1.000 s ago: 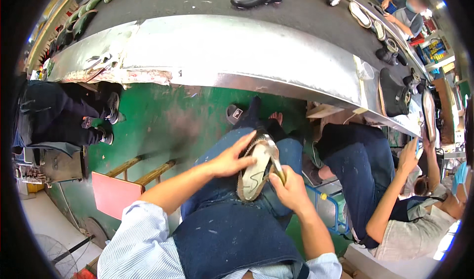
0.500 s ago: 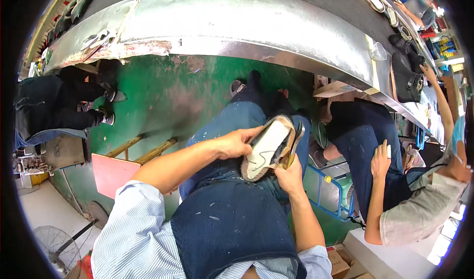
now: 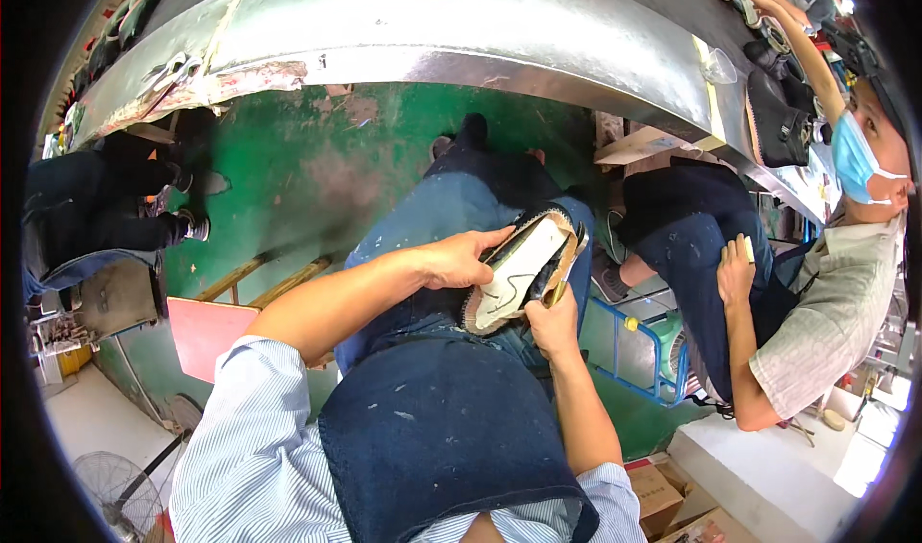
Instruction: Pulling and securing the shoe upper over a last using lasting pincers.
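Note:
An unfinished shoe (image 3: 521, 276) lies bottom up over my lap, its pale insole board showing a dark curved line and its dark upper gathered round the edge. My left hand (image 3: 468, 259) grips its left side, thumb and fingers pressed to the rim. On the lower right side, my right hand (image 3: 554, 324) is closed round a slim tool with a yellowish handle (image 3: 556, 294), which looks like pincers. Its curved metal end lies along the shoe's right edge. My right fingers are partly hidden under the hand, and the tool's tip is hard to make out.
A metal-topped bench (image 3: 461, 29) curves across the far side, with black boots (image 3: 776, 120) at its right. A masked co-worker (image 3: 826, 303) sits close on my right, beside a blue metal frame (image 3: 639, 356). A pink-topped stool (image 3: 206, 337) stands left; a fan (image 3: 117, 495) is lower left.
The view has shifted slightly. My right hand has moved up against the shoe's side, and the tool shows less. The co-worker on the right now leans in, one arm stretched farther over the bench.

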`<state>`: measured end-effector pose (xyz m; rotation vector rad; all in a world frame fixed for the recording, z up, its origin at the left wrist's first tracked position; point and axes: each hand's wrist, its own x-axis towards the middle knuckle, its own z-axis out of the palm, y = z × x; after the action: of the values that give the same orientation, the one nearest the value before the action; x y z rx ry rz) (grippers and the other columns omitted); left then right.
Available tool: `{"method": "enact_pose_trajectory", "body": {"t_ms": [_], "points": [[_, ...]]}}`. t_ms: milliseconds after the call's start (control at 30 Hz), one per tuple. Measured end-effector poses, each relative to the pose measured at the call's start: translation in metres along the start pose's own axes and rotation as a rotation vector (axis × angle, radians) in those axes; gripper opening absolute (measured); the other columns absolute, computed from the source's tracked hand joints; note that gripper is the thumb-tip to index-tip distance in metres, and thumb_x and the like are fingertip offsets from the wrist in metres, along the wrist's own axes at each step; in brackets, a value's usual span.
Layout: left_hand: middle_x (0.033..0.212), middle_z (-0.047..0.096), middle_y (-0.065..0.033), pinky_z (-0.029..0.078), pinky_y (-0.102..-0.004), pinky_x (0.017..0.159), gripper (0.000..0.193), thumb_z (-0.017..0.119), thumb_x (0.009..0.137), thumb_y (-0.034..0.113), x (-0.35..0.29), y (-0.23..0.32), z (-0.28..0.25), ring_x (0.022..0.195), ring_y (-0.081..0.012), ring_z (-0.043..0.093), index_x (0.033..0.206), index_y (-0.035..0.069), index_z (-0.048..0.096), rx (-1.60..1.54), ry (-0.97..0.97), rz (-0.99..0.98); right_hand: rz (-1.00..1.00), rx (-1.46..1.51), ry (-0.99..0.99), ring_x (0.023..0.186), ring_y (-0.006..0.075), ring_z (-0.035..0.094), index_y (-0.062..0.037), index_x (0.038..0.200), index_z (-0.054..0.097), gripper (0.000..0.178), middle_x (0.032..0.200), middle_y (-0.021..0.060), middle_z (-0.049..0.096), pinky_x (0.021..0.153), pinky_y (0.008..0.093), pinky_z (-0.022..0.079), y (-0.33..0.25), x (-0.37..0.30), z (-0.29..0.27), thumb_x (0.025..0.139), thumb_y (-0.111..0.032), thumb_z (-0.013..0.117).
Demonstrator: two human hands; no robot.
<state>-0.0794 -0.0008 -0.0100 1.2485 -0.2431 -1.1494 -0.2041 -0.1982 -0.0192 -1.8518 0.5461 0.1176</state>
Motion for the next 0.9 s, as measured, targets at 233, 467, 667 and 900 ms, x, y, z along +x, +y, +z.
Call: {"method": "enact_pose_trajectory", "body": {"t_ms": [233, 467, 667, 900], "points": [[0.146, 0.054, -0.0048, 0.041, -0.0295, 0.11, 0.085, 0.058, 0.083, -0.008, -0.01, -0.011, 0.001, 0.13, -0.0135, 0.052, 0.161, 0.011, 0.03, -0.319, -0.033, 0.002, 0.223, 0.288, -0.223, 0.081, 0.02, 0.069, 0.0044, 0.121, 0.056, 0.034, 0.105, 0.0141, 0.069, 0.071, 0.0315, 0.055, -0.011, -0.028, -0.046, 0.088, 0.001, 0.062], [0.169, 0.0, -0.0247, 0.011, -0.0374, 0.125, 0.11, 0.077, 0.079, 0.017, -0.004, -0.047, 0.038, 0.158, -0.031, 0.002, 0.164, 0.008, 0.007, 0.288, 0.144, 0.234, -0.121, -0.721, -0.427, 0.09, 0.0272, 0.069, 0.0019, 0.133, 0.055, 0.044, 0.1, 0.0137, 0.069, 0.08, 0.0386, 0.055, -0.057, -0.04, -0.101, 0.093, -0.012, 0.065], [0.166, -0.004, -0.0322, 0.009, -0.0406, 0.125, 0.116, 0.077, 0.079, 0.018, -0.003, -0.052, 0.039, 0.157, -0.0345, -0.003, 0.163, 0.009, -0.003, 0.287, 0.151, 0.167, -0.626, -1.095, -0.366, 0.111, 0.0377, 0.062, 0.007, 0.133, 0.053, 0.053, 0.117, 0.0184, 0.064, 0.09, 0.0441, 0.053, -0.071, -0.019, -0.098, 0.082, -0.003, 0.065], [0.163, 0.006, -0.0369, 0.022, -0.0381, 0.123, 0.123, 0.081, 0.077, 0.025, -0.001, -0.065, 0.034, 0.155, -0.041, 0.014, 0.158, -0.005, -0.006, 0.375, 0.169, 0.174, -0.485, -1.208, -0.598, 0.094, 0.0344, 0.067, 0.0001, 0.113, 0.059, 0.034, 0.098, 0.0155, 0.067, 0.077, 0.0449, 0.056, -0.085, -0.006, -0.091, 0.08, -0.005, 0.065]]}}
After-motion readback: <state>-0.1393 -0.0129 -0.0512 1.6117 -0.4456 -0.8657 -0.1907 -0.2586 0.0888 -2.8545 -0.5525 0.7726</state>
